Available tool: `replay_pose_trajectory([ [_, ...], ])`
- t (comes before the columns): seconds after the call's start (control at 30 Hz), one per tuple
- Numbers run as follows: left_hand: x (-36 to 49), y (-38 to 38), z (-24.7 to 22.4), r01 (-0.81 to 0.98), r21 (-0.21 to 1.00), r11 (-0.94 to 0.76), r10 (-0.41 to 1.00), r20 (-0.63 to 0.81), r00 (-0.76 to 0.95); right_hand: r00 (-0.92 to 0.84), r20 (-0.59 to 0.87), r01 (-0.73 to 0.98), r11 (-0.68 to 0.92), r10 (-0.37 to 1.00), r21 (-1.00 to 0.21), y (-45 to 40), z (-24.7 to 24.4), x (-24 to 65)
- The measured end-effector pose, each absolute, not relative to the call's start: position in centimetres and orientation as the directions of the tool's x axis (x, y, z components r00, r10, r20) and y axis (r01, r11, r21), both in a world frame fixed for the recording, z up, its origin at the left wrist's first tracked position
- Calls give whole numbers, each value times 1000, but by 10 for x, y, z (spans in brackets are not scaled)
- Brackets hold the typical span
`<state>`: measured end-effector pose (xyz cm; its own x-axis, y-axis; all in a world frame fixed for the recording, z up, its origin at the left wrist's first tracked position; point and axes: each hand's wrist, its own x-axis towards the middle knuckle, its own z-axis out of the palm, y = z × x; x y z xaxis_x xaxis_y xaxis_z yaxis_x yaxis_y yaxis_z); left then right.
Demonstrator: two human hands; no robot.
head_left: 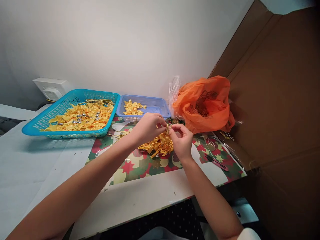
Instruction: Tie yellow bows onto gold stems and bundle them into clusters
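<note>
Both hands at mid-desk, fingertips nearly meeting. Left hand [151, 128]: thumb and fingers pinched on gold strands [168, 130], coming in from the left with the back of the hand up. Right hand [183, 140]: thumb and index pinched on the same strands from the other side, remaining fingers curled. Strands sit between the two sets of fingertips, directly over the near bow pile [160, 148]. Can't tell whether a bow is attached to them; fingers cover too much.

Bow pile is yellow ribbon, heaped on a camouflage-style sheet [147, 171] in red, green and cream, which lies on the white desk [150, 195]. Loose gold ties [121, 135] lie left of the pile, partly behind the left forearm.

Back left: teal basket [32, 129], wide, holding many yellow bows [86, 115], silver bits [79, 116] scattered on top, more gold ties along its far side. Just right of it, smaller blue-violet basket [160, 104], a small bow cluster [133, 107] in its left half.

Back right: orange bag [212, 116], mouth gaping, gold-brown strands visible inside. Clear plastic bag [174, 93] bunched against its left side. Pink-handled snips [217, 162] lie on the sheet, right of the right hand, well apart from it. Cardboard [280, 100] stands along the right side.
</note>
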<state>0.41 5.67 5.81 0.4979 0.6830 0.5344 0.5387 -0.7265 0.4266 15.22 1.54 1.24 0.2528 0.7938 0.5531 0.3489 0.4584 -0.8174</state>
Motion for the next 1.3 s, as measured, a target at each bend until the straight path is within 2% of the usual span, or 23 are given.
replay_pose_trajectory([
  [0.4,-2,64,59,492,534,-688,724,456,517,242,522,336,434,818,-836,20,15,155],
  [0.7,-12,68,65,529,519,-671,741,443,505,231,483,275,420,845,-865,29,23,159],
  [0.87,-19,74,68,509,560,-654,757,491,432,235,539,323,458,809,-828,29,39,165],
  [0.97,-24,76,70,474,631,-614,789,489,371,244,579,351,486,778,-800,26,45,171],
  [1.17,-38,76,83,270,866,-420,907,396,141,308,644,325,559,700,-763,33,53,191],
  [1.3,-44,73,93,150,915,-374,925,380,-8,349,694,268,643,629,-717,39,59,199],
])
